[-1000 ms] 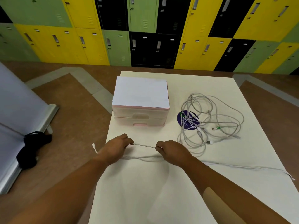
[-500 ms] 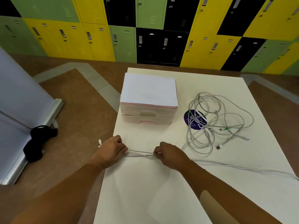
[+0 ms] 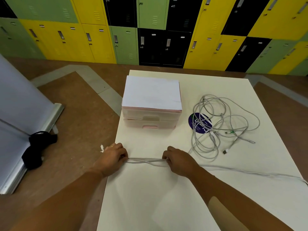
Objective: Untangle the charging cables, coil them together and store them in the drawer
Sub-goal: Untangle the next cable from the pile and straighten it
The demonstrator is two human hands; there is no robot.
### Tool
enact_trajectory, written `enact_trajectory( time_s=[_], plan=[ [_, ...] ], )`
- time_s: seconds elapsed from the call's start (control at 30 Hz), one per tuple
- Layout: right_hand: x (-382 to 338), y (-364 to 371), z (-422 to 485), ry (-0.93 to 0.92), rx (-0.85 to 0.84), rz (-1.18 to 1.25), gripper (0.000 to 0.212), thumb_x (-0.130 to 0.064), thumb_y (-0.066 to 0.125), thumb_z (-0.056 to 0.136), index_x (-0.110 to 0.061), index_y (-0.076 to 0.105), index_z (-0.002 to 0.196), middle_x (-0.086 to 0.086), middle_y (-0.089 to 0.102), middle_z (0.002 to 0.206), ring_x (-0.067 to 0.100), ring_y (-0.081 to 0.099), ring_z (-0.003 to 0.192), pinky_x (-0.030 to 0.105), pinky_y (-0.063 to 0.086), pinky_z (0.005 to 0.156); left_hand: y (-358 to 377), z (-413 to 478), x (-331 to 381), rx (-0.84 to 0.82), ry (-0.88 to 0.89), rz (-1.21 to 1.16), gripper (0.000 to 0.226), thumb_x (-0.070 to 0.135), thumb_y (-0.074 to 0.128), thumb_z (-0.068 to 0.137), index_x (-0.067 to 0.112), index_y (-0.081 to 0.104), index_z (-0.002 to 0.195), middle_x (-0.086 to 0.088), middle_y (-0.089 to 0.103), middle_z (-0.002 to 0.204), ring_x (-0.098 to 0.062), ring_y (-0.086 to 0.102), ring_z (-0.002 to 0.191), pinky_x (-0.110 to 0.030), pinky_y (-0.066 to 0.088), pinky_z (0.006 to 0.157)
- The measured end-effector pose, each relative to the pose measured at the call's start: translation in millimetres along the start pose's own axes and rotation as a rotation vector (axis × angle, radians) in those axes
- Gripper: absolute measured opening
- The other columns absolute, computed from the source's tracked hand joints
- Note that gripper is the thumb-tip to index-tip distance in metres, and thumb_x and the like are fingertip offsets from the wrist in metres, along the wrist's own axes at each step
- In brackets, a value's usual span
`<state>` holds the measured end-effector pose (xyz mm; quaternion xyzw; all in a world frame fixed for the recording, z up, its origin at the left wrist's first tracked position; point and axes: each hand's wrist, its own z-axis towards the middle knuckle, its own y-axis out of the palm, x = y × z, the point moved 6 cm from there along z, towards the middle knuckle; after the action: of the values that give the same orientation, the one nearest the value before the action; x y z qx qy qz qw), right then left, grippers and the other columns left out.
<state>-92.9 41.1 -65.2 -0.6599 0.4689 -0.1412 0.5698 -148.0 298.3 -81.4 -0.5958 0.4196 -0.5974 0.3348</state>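
A white cable [image 3: 145, 161] is folded into several parallel strands, stretched flat on the white table [image 3: 166, 197]. My left hand [image 3: 113, 158] grips its left end at the table's left edge; a small white plug [image 3: 102, 148] sticks out beyond that hand. My right hand [image 3: 179, 161] grips the strands' right end. The cable's free tail [image 3: 250, 172] trails right to the table's edge. A tangled heap of grey cables [image 3: 220, 125] lies at the right. The pink two-drawer unit [image 3: 150, 115] stands behind my hands, both drawers shut.
A round dark blue sticker [image 3: 198, 119] lies partly under the tangle. Left of the table are brown floor, a grey panel with a metal base [image 3: 41, 124] and a black bundle [image 3: 39, 147]. Coloured lockers [image 3: 150, 30] line the far wall.
The strands between my hands have dropped onto the table and lie closer together. The view has shifted a little; the tangle has not moved.
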Motion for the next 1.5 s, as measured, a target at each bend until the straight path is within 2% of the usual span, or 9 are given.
enact_trajectory(
  time_s=[0.17,0.53,0.7,0.87,0.97,1.07,1.17,1.37,1.5],
  plan=[
    [3.5,0.1,-2.7,0.005,0.061,-0.023,0.023,-0.022,0.046,0.099,-0.025,0.063,0.113,-0.003,0.052,0.106,0.027,0.061,0.082,0.031,0.038,0.064,-2.7,5.8,7.9,0.007,0.061,0.076,0.028,0.041,0.044,0.085,0.03,0.069,0.081,0.012,0.056,0.076,-0.016,0.055,0.075,-0.03,0.036,0.065],
    [0.2,-1.7,-1.2,-0.015,0.094,-0.048,0.023,-0.024,0.044,0.1,-0.022,0.06,0.116,0.002,0.052,0.109,0.031,0.061,0.082,0.037,0.043,0.067,33.7,40.3,99.1,-0.13,0.234,-0.041,0.031,0.044,0.055,0.094,0.026,0.068,0.117,0.007,0.059,0.107,-0.014,0.053,0.093,-0.03,0.044,0.08],
    [4.6,-9.8,-8.3,-0.01,0.123,-0.048,0.019,-0.029,0.048,0.1,-0.014,0.058,0.107,0.004,0.053,0.105,0.031,0.059,0.078,0.037,0.04,0.064,44.0,50.4,121.7,-0.138,0.183,-0.159,0.02,0.03,0.056,0.098,0.018,0.071,0.101,0.003,0.057,0.093,-0.016,0.054,0.083,-0.03,0.043,0.073],
    [18.7,-17.5,-16.9,0.041,0.164,-0.215,0.037,-0.05,0.044,0.099,-0.017,0.06,0.098,0.003,0.059,0.094,0.026,0.06,0.081,0.034,0.037,0.067,47.1,44.0,121.8,-0.124,0.182,-0.079,0.02,0.033,0.049,0.1,0.02,0.064,0.096,0.005,0.054,0.091,-0.018,0.057,0.074,-0.034,0.047,0.067],
    [38.7,-18.8,-22.6,0.051,0.207,-0.283,0.032,-0.044,0.046,0.1,-0.019,0.066,0.095,0.002,0.065,0.087,0.028,0.063,0.079,0.038,0.038,0.076,45.8,40.5,112.1,-0.105,0.145,-0.04,0.018,0.032,0.049,0.099,0.02,0.063,0.096,0.004,0.054,0.092,-0.021,0.058,0.074,-0.035,0.047,0.066],
    [63.1,-22.9,-30.4,0.119,0.259,-0.391,0.012,-0.032,0.065,0.089,-0.024,0.068,0.081,-0.004,0.063,0.069,0.025,0.061,0.067,0.036,0.042,0.066,44.8,37.5,105.1,-0.102,0.109,-0.055,0.016,0.029,0.049,0.099,0.021,0.062,0.095,0.005,0.053,0.092,-0.021,0.058,0.074,-0.035,0.047,0.067],
    [72.2,-34.9,-32.8,0.168,0.349,-0.44,0.011,-0.023,0.075,0.079,-0.023,0.066,0.072,-0.005,0.06,0.059,0.023,0.057,0.059,0.035,0.041,0.062,44.5,37.9,107.9,-0.086,0.118,-0.069,0.015,0.027,0.049,0.099,0.02,0.061,0.093,0.006,0.052,0.09,-0.019,0.056,0.074,-0.033,0.045,0.066],
    [72.1,-49.6,-34.4,0.176,0.276,-0.329,0.034,-0.052,0.056,0.093,-0.021,0.067,0.083,-0.003,0.065,0.08,0.023,0.06,0.077,0.039,0.039,0.079,51.1,38.2,102.3,-0.075,0.16,-0.075,0.011,0.027,0.059,0.092,0.023,0.064,0.083,0.012,0.049,0.08,-0.01,0.04,0.075,-0.027,0.035,0.069],
    [77.2,-36.9,-46.0,0.159,0.215,-0.212,0.038,-0.053,0.047,0.098,-0.02,0.065,0.093,-0.001,0.06,0.091,0.02,0.06,0.084,0.033,0.041,0.069,51.9,37.5,97.0,-0.101,0.115,-0.14,0.007,0.02,0.061,0.092,0.02,0.065,0.086,0.008,0.052,0.085,-0.011,0.047,0.081,-0.024,0.04,0.073]
  ],
)
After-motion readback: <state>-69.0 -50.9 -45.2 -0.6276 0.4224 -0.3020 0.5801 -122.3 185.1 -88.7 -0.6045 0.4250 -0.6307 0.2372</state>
